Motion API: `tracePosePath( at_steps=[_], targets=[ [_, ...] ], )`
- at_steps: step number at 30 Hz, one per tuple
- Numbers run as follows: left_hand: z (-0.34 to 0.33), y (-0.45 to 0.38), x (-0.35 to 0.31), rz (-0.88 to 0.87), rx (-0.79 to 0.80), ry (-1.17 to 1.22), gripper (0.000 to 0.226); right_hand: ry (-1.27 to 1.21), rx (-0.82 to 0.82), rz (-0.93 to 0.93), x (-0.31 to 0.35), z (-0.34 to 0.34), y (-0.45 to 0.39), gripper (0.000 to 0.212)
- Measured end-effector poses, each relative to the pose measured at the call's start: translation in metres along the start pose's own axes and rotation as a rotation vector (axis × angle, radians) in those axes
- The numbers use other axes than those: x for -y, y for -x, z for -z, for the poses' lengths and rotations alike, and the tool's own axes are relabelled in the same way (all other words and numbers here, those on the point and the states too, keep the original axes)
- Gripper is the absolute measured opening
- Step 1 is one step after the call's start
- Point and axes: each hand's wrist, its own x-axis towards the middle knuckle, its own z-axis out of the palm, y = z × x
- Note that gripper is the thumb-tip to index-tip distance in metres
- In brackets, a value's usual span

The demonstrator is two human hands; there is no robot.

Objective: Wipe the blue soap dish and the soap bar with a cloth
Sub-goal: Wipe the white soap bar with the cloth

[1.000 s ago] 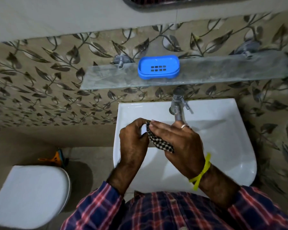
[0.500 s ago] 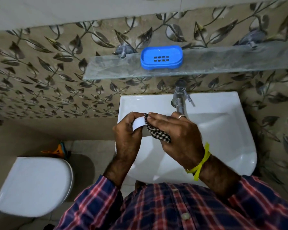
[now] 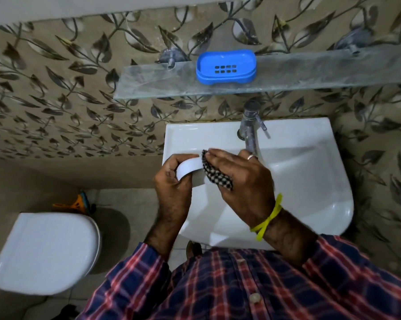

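I am standing at a white sink (image 3: pixel 310 204), looking down at my two hands held over its near left part. My left hand (image 3: pixel 171 190) has its fingers and thumb curled round a white soap bar (image 3: pixel 189 166), gripping it by its left end. My right hand (image 3: pixel 243 181) presses a black-and-white checked cloth (image 3: pixel 215 173) against the right end of the bar; its fingers lie straight and close together over the cloth, with the cloth trapped between them and the soap.

The soap bar lies roughly level, its long axis running left to right across the view, tilted a little so the right end sits slightly farther from me. Only the middle stretch of it shows between my hands; both ends are covered.

The blue soap dish (image 3: pixel 226 66) sits empty on a glass shelf (image 3: pixel 310 75) fixed to the leaf-patterned wall, above and beyond the tap (image 3: pixel 249 125). Its long axis also runs left to right, open side up, drain slots visible in its floor.

As I judge it, the wiping of the soap is in hand and not finished. Whether the dish has had its wipe I cannot tell from here. What plainly remains is to finish the bar and set it back in the dish.

A closed white toilet lid (image 3: pixel 44 250) is at the near left.
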Motion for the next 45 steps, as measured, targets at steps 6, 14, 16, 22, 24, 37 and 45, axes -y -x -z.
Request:
tracePosePath(
  at_steps=[6, 14, 16, 22, 24, 37, 45],
  targets=[
    [-0.002, -0.001, -0.012, 0.075, 0.161, -0.137, 0.022, 0.118, -0.108, 0.064, -0.011, 0.004, 0.005, 0.039],
    [0.003, -0.010, -0.028, 0.082, 0.282, -0.488, 0.011, 0.123, -0.061, 0.205, 0.003, 0.000, 0.016, 0.041],
    [0.004, -0.002, -0.029, 0.057, 0.261, -0.518, 0.010, 0.130, 0.001, 0.171, 0.004, 0.006, 0.017, 0.050],
    [0.016, -0.003, -0.021, 0.058, 0.156, -0.481, 0.009, 0.141, 0.048, 0.132, 0.025, 0.005, 0.013, 0.048],
    [0.018, -0.001, -0.021, 0.018, 0.159, -0.541, 0.010, 0.136, 0.037, 0.098, 0.018, 0.008, 0.011, 0.049],
    [0.018, 0.002, -0.006, -0.043, 0.155, -0.458, 0.027, 0.036, 0.076, 0.037, 0.015, 0.006, 0.003, 0.051],
    [0.022, 0.011, 0.005, -0.003, 0.145, -0.345, 0.013, -0.005, 0.031, -0.012, 0.010, 0.004, -0.002, 0.049]
  ],
)
